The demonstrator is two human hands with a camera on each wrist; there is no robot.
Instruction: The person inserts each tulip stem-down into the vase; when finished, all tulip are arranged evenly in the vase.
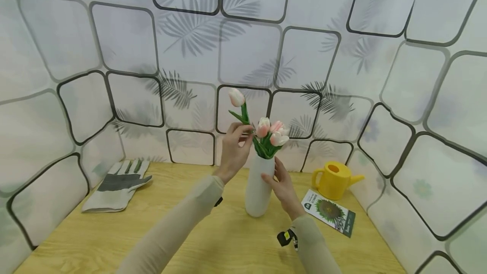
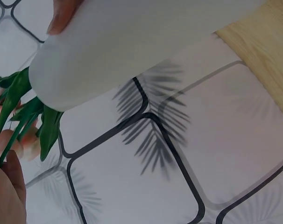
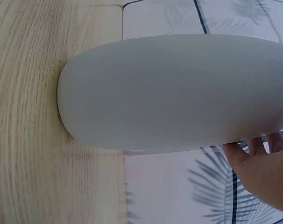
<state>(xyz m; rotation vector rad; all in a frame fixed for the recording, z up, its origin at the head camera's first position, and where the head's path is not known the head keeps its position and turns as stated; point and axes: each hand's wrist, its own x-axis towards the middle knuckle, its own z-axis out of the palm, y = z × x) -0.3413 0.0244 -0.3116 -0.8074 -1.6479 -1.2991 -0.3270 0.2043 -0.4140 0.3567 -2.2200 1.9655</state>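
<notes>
A tall white vase [image 1: 258, 187] stands upright on the wooden table, with several pink-and-white tulips [image 1: 271, 132] and green leaves in its mouth. My left hand [image 1: 236, 147] pinches the stem of a single tulip [image 1: 237, 97], raised to the left of the bunch with its bloom above the others. In the left wrist view that green stem [image 2: 13, 140] runs from the fingertips toward the leaves at the vase mouth; whether its lower end is inside is hidden. My right hand [image 1: 282, 189] grips the vase's upper right side, thumb in front and fingers behind.
A yellow watering can [image 1: 334, 181] stands at the right rear. In front of it lies a seed packet [image 1: 329, 212] with a sunflower picture. Grey-and-white work gloves [image 1: 118, 187] lie at the left rear. A patterned curtain [image 1: 190, 105] encloses the table's back and sides.
</notes>
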